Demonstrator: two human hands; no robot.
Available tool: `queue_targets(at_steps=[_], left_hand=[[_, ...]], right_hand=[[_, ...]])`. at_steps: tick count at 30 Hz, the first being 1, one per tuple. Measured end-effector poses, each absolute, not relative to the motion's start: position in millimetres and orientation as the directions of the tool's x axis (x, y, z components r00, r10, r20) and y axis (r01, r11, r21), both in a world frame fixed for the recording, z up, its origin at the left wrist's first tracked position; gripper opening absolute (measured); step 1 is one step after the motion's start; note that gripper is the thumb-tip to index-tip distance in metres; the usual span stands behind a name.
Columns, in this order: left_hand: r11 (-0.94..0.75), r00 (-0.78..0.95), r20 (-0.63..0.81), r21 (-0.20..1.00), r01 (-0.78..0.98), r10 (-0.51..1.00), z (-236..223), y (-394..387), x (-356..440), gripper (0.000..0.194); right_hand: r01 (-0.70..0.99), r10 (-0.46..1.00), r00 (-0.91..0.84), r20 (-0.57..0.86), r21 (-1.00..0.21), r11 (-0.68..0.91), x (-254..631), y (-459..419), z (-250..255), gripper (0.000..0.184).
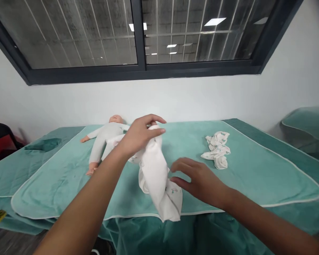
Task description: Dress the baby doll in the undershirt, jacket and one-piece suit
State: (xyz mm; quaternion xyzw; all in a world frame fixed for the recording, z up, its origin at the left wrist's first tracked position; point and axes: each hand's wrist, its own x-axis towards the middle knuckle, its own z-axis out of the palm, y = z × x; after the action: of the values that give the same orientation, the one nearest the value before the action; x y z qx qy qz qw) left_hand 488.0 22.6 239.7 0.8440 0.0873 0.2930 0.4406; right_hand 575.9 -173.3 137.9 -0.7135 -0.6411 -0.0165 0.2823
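A white baby garment (156, 170) with small printed figures hangs from my left hand (142, 134), its lower end over the front edge of the green blanket. My left thumb and index finger stretch out apart, while the cloth is gathered at the other fingers, partly hidden. Close to the garment's right side is my right hand (198, 180), fingers curved and parted from the thumb, holding nothing. Behind my left forearm lies a baby doll (105, 136) in a pale bodysuit, face up.
On the right of the green blanket (244, 170) lies a crumpled white printed garment (218, 150). A wall with a dark-framed window (142, 69) rises behind the bed. At the far left is a black and red object (0, 141).
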Motion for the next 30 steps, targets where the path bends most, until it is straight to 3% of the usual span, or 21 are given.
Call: queue_targets(at_steps=[3, 5, 6, 8, 10, 12, 15, 18, 22, 26, 30], left_hand=[[-0.549, 0.954, 0.220, 0.832, -0.074, 0.205, 246, 1, 509, 0.028], [-0.511, 0.981, 0.145, 0.857, -0.061, 0.126, 245, -6, 521, 0.030], [-0.485, 0.987, 0.124, 0.873, -0.059, 0.104, 242, -7, 526, 0.031], [-0.423, 0.993, 0.084, 0.905, -0.044, 0.077, 231, -4, 532, 0.032], [-0.404, 0.996, 0.036, 0.915, 0.000, 0.081, 212, 2, 531, 0.031], [-0.474, 0.994, -0.050, 0.876, 0.090, 0.098, 185, 7, 524, 0.029], [-0.625, 0.979, -0.187, 0.755, 0.198, 0.085, 138, 5, 508, 0.031], [-0.753, 0.981, -0.169, 0.632, 0.182, 0.096, 96, -6, 499, 0.044], [-0.824, 0.957, -0.031, 0.502, 0.265, 0.289, 78, -9, 503, 0.026], [-0.793, 0.858, 0.186, 0.512, 0.331, 0.478, 110, 21, 511, 0.023], [-0.814, 0.719, 0.412, 0.439, 0.380, 0.559, 158, 49, 506, 0.022]], right_hand=[[0.968, 0.846, -0.238, 0.477, 0.043, 0.248, 556, -145, 176, 0.023], [0.914, 0.858, -0.395, 0.329, 0.232, 0.332, 557, -122, 185, 0.024], [0.917, 0.907, -0.362, 0.215, 0.258, 0.305, 563, -113, 185, 0.023], [0.961, 0.989, -0.136, -0.059, 0.233, 0.146, 581, -100, 173, 0.017], [0.983, 0.956, 0.032, -0.290, 0.182, 0.023, 605, -96, 155, 0.015], [0.991, 0.914, 0.071, -0.400, 0.135, -0.017, 626, -102, 134, 0.024], [0.996, 0.885, 0.089, -0.457, 0.059, -0.070, 645, -118, 108, 0.029], [0.993, 0.923, 0.112, -0.368, 0.019, -0.112, 648, -130, 98, 0.023], [0.981, 0.974, 0.183, -0.131, 0.095, -0.171, 652, -133, 116, 0.025], [0.925, 0.937, 0.336, 0.100, 0.155, -0.348, 674, -133, 152, 0.027], [0.823, 0.818, 0.533, 0.218, 0.090, -0.560, 705, -133, 173, 0.032]])
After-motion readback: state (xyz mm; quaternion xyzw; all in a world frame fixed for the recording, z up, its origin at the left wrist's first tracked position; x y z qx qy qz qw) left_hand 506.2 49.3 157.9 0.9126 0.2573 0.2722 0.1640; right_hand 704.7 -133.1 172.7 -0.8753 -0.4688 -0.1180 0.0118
